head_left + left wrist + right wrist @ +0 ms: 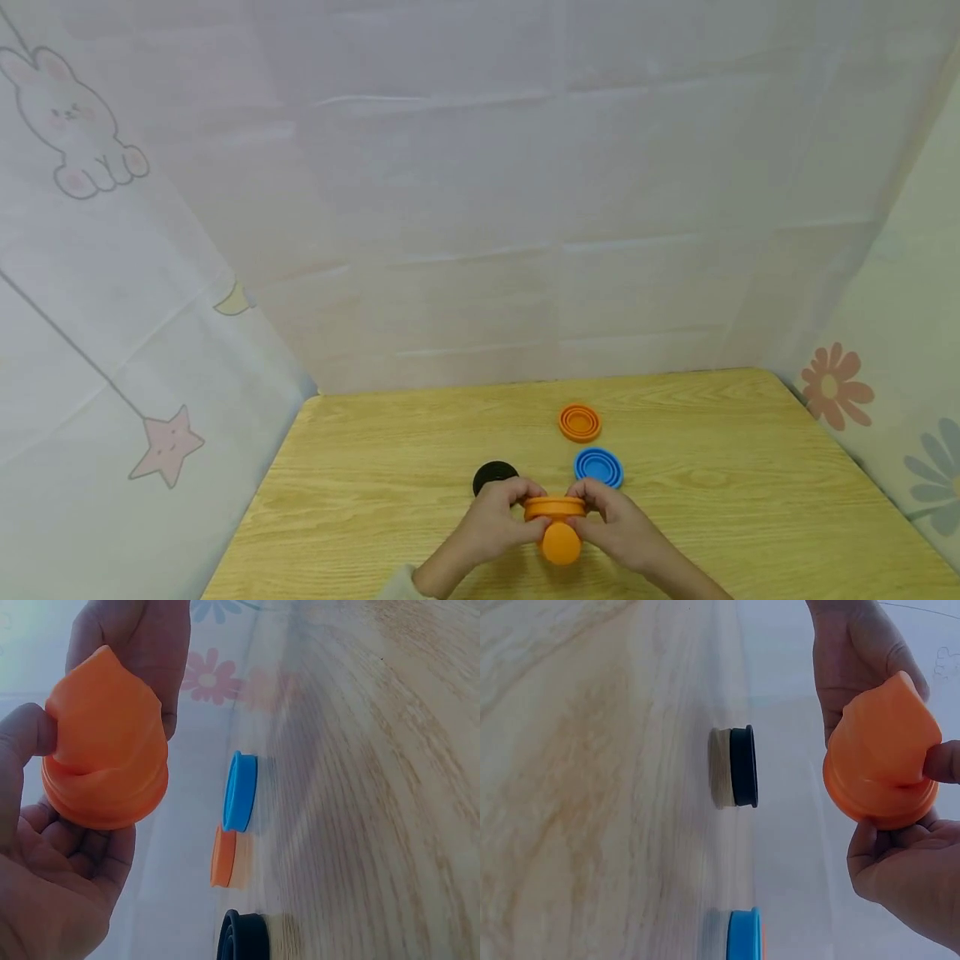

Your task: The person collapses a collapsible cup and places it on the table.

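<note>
An orange collapsible silicone cup (561, 543) is held between both hands above the near part of the table, partly stretched out and bent. My left hand (491, 523) grips its left side, thumb on the near wall and fingers at the rim. On the opposite side my right hand (621, 527) grips it the same way. In the left wrist view, the orange cup (105, 727) has a creased wall and a pointed edge. The right wrist view shows the orange cup (885, 742) pinched under the right thumb. Its inside is hidden.
A flat black collapsible cup (493, 475) lies just beyond the left hand. Beyond the right hand is a flat blue cup (598, 468), with another flat orange cup (580, 423) farther back. The wooden table (375, 467) meets printed cloth walls at its back and sides.
</note>
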The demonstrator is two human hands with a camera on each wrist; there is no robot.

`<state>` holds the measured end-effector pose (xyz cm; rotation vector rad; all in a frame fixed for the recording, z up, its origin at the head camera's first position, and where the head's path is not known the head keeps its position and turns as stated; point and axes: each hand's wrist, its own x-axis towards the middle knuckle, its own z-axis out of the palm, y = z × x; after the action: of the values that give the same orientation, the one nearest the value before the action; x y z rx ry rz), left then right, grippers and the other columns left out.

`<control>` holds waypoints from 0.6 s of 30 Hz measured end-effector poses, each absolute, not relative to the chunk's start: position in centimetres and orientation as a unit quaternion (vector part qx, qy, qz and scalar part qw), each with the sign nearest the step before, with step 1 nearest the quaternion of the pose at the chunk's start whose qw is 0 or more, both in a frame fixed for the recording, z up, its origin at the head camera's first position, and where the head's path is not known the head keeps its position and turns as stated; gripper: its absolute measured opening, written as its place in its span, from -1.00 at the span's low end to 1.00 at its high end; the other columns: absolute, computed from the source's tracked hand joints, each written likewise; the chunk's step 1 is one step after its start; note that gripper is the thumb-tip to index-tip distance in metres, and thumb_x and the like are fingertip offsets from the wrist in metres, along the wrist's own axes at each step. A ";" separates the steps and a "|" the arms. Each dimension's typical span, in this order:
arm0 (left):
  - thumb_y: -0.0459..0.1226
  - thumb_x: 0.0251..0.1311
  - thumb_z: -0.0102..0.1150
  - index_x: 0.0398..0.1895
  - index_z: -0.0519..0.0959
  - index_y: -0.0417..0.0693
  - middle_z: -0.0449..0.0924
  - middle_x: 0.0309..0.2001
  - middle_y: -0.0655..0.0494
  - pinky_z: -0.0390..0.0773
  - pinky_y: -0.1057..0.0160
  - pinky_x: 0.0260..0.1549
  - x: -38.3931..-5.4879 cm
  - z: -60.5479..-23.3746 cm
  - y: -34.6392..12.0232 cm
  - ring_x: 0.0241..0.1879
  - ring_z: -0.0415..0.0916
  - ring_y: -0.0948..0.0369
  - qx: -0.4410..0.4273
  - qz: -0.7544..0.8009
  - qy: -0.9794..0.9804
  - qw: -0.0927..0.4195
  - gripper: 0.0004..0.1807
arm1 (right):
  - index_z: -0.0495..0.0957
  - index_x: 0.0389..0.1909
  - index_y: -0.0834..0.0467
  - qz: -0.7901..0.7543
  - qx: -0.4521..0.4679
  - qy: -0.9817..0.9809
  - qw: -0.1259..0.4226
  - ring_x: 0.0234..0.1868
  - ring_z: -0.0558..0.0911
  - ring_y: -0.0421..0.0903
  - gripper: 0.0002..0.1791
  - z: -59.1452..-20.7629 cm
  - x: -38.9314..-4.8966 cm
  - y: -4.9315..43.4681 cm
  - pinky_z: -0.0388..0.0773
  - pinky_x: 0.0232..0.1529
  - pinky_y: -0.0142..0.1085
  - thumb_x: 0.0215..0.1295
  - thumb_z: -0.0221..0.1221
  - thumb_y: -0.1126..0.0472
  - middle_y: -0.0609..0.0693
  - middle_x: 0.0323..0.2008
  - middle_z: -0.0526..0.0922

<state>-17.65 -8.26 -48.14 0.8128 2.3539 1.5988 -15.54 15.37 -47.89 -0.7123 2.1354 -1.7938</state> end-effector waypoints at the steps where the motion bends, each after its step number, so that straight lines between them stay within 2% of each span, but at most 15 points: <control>1: -0.21 0.21 0.37 -0.15 0.70 0.03 0.67 -0.23 0.28 0.60 0.25 -0.10 -17.6 -48.1 -8.2 -0.24 0.51 0.39 0.272 0.539 0.792 0.088 -0.83 | 0.49 -0.06 0.29 -0.614 -0.247 0.739 0.123 -0.07 0.55 -0.16 -0.80 -47.9 -15.6 15.3 0.54 -0.03 -0.35 0.49 0.16 0.22 0.13 -0.11 0.58; 4: -0.21 0.22 0.34 -0.16 0.70 0.03 0.67 -0.25 0.28 0.61 0.28 -0.21 -17.6 -48.0 -8.3 -0.30 0.49 0.41 0.271 0.542 0.791 0.084 -0.85 | 0.51 -0.08 0.23 -0.600 -0.255 0.751 0.104 -0.11 0.57 -0.18 -0.83 -48.1 -15.8 15.4 0.55 -0.04 -0.33 0.50 0.16 0.19 0.07 -0.14 0.62; 7: -0.20 0.30 0.28 -0.14 0.67 -0.01 0.66 -0.26 0.25 0.61 0.34 -0.26 -17.7 -48.0 -8.4 -0.32 0.49 0.41 0.276 0.553 0.779 0.105 -0.85 | 0.53 -0.09 0.14 -0.575 -0.272 0.768 0.071 -0.16 0.58 -0.19 -0.86 -48.3 -15.8 15.5 0.57 -0.09 -0.33 0.50 0.16 0.15 -0.02 -0.18 0.65; 10: -0.16 0.37 0.24 -0.07 0.62 -0.04 0.64 -0.21 0.24 0.59 0.35 -0.17 -17.7 -47.9 -8.6 -0.25 0.52 0.38 0.283 0.569 0.759 0.141 -0.81 | 0.53 -0.09 0.06 -0.547 -0.298 0.782 0.023 -0.22 0.58 -0.22 -0.92 -48.5 -15.8 15.5 0.59 -0.17 -0.32 0.50 0.16 0.17 -0.11 -0.21 0.66; 14: -0.08 0.32 0.32 0.02 0.56 -0.03 0.62 -0.12 0.23 0.54 0.21 0.02 -17.7 -47.7 -8.8 -0.11 0.54 0.29 0.287 0.587 0.736 0.180 -0.67 | 0.53 -0.08 0.00 -0.521 -0.326 0.788 -0.041 -0.28 0.59 -0.26 -0.89 -48.8 -15.8 15.4 0.62 -0.25 -0.31 0.48 0.17 0.25 -0.19 -0.24 0.67; 18: -0.04 0.26 0.38 0.04 0.54 -0.05 0.61 -0.10 0.21 0.50 0.13 0.10 -17.8 -47.7 -8.9 -0.04 0.52 0.24 0.285 0.601 0.722 0.191 -0.58 | 0.55 -0.06 -0.01 -0.516 -0.319 0.793 -0.046 -0.27 0.60 -0.26 -0.88 -48.5 -15.7 15.2 0.63 -0.24 -0.31 0.47 0.18 0.23 -0.20 -0.23 0.68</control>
<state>-17.78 -8.86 -47.65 0.7994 2.0275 1.6879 -15.74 15.25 -48.51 -1.0335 2.5688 -1.6720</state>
